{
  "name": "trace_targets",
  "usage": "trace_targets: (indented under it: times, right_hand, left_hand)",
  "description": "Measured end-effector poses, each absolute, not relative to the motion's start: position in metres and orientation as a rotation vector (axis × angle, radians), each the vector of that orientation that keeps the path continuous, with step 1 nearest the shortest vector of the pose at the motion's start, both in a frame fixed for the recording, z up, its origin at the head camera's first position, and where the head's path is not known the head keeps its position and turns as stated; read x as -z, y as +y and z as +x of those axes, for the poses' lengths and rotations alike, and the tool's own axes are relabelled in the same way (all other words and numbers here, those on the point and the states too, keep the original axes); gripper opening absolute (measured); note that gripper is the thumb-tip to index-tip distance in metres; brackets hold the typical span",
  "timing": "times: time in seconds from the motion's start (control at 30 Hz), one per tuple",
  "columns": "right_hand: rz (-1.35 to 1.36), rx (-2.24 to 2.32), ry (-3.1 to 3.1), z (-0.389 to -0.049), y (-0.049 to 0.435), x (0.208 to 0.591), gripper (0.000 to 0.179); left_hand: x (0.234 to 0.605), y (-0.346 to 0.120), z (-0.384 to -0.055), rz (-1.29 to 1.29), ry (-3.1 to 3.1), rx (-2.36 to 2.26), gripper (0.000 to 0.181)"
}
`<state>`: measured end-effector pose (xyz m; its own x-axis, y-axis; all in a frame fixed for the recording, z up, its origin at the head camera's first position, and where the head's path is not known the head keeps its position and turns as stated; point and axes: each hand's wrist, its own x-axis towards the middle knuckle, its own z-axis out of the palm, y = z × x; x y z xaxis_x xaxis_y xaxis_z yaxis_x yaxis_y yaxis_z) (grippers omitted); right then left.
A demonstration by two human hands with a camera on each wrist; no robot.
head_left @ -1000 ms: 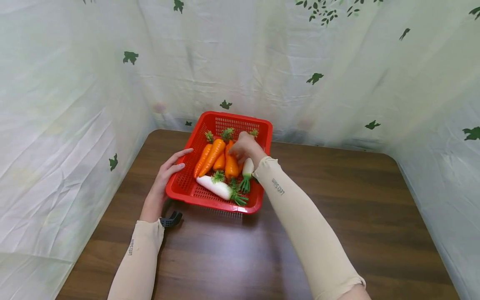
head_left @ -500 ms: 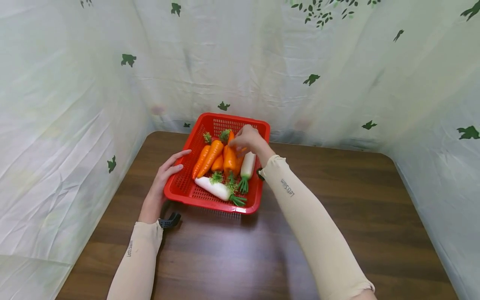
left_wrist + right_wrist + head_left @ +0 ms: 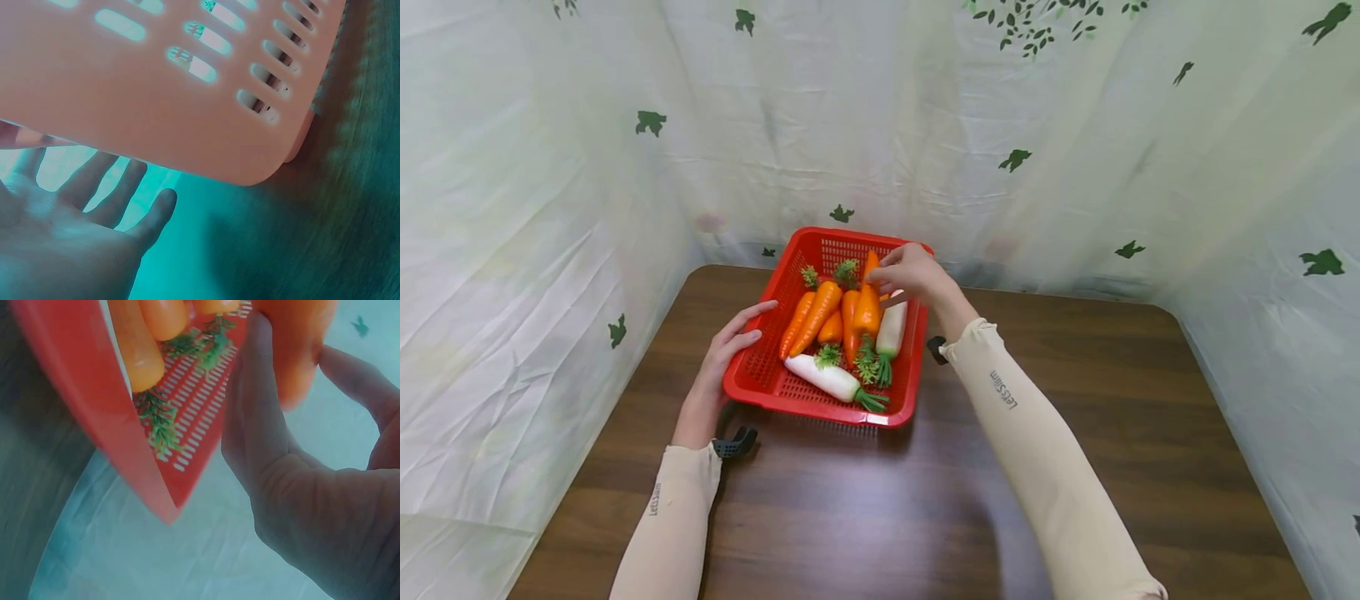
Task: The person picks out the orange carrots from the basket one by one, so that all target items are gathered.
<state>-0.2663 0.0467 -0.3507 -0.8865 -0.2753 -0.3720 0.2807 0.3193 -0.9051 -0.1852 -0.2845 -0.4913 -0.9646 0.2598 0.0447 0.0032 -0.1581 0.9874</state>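
In the head view my right hand (image 3: pixel 917 273) pinches an orange carrot (image 3: pixel 867 313) near its narrow end, over the right part of a red slotted basket (image 3: pixel 820 410). Its green top hangs lower, toward the near side. The right wrist view has the carrot (image 3: pixel 294 356) between thumb and fingertips. My left hand (image 3: pixel 721 354) rests at the basket's left side, two fingertips over the rim; in the left wrist view the other fingers (image 3: pixel 119 197) extend loosely beside the basket wall (image 3: pixel 144 106). Several more carrots (image 3: pixel 817 317) and two white radishes (image 3: pixel 823 377) lie inside the basket.
The basket stands on a dark wooden table (image 3: pixel 1075 417), near its back left. A pale curtain (image 3: pixel 925 125) with green leaf prints surrounds the table behind and at both sides. The second radish (image 3: pixel 891 329) lies along the right wall of the basket.
My right hand has risen out of the vegetables and shifted toward the basket's right rim, lifting the carrot by its narrow end. My left hand has stayed at the basket's left side.
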Motion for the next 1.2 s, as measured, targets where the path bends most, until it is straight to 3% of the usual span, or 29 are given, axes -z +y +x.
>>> trace_targets:
  times: [0.33, 1.2]
  right_hand:
    - [-0.002, 1.695, 2.120, -0.252, 0.062, 0.346, 0.050]
    - [0.053, 1.769, 2.161, -0.238, 0.128, 0.353, 0.045]
  left_hand:
    - [0.489, -0.287, -0.178, 0.273, 1.936, -2.242, 0.052]
    - [0.492, -0.285, -0.185, 0.311, 1.888, -2.252, 0.051]
